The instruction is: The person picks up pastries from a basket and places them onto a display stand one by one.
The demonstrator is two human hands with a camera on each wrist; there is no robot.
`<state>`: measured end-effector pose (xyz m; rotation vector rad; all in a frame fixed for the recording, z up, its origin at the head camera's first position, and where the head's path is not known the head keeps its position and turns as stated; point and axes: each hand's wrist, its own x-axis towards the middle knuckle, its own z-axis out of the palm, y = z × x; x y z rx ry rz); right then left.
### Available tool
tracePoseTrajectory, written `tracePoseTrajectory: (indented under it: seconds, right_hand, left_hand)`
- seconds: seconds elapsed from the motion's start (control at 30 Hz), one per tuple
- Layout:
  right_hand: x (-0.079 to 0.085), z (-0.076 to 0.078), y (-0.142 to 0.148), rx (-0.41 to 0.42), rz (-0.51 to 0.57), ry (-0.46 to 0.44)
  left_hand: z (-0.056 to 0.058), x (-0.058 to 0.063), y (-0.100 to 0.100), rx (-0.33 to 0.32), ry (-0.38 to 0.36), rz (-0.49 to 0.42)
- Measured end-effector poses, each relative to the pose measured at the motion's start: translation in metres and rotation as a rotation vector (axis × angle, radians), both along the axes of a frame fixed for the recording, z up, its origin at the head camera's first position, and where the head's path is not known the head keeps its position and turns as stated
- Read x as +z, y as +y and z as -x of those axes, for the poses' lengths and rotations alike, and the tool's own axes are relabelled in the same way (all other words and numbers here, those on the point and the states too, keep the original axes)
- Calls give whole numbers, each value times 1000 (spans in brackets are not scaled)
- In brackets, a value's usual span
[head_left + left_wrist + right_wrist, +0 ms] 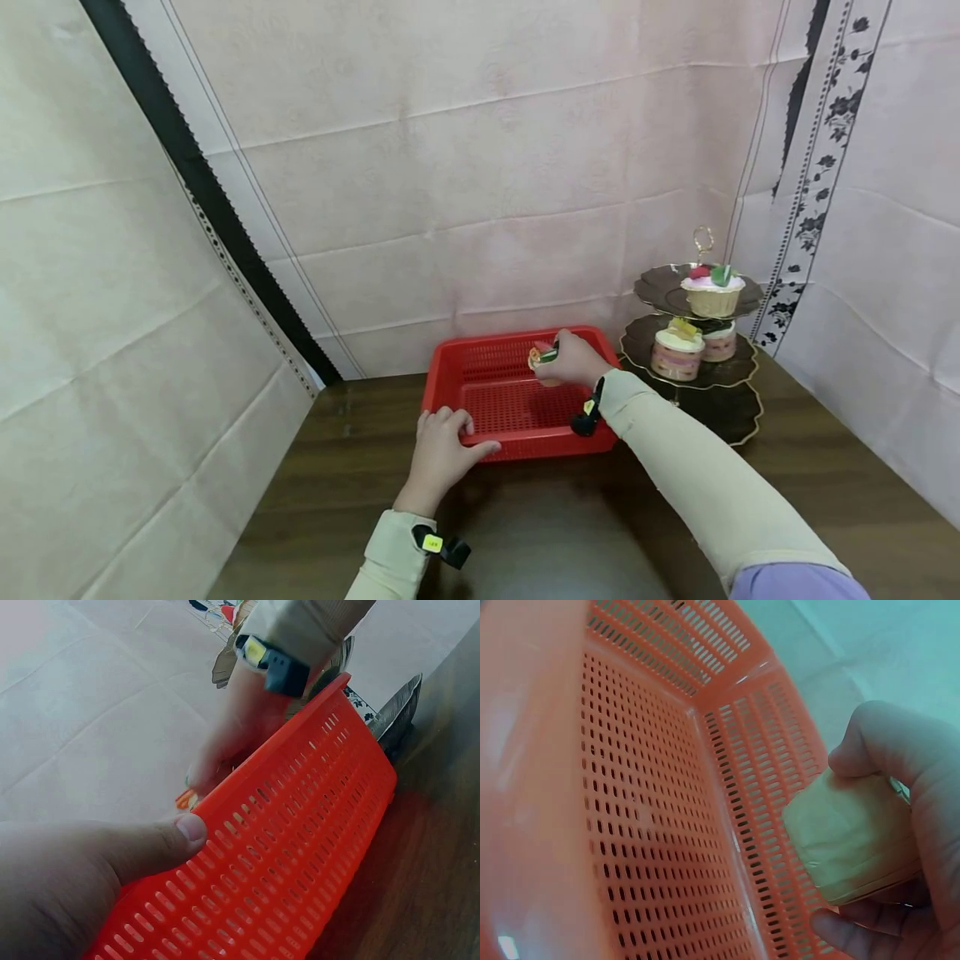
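My right hand [573, 360] grips a small fruit-topped cake [855, 836] over the red plastic basket [517, 446]. In the right wrist view the cake's pale yellow underside shows, with the thumb on one side and fingers on the other. Red, green and orange bits of its topping appear in the head view. At the basket's near left corner, my left hand [442, 454] holds the rim. Its thumb [191, 827] lies against the rim in the left wrist view, while its other fingers are hidden there. The slotted basket floor [656, 825] is bare where visible.
A dark three-tier cake stand [738, 417] with gold edges stands right of the basket. A cupcake [712, 298] sits on its top tier, and two layered cakes [677, 357] on the middle one. Pale cloth [450, 167] hangs behind the wooden table [337, 500].
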<state>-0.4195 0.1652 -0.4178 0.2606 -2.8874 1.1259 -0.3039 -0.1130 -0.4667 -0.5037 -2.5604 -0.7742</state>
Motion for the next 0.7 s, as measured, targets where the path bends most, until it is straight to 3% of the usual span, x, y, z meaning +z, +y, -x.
tracePoseTrajectory:
  seconds: [0.3,0.7]
  right_hand:
    - [24,-31,24,10,-28,127]
    - [52,-93,67,-14,-37,151]
  left_hand:
    - [0,-1,-1,0,20,9]
    - [1,0,0,-6,20,18]
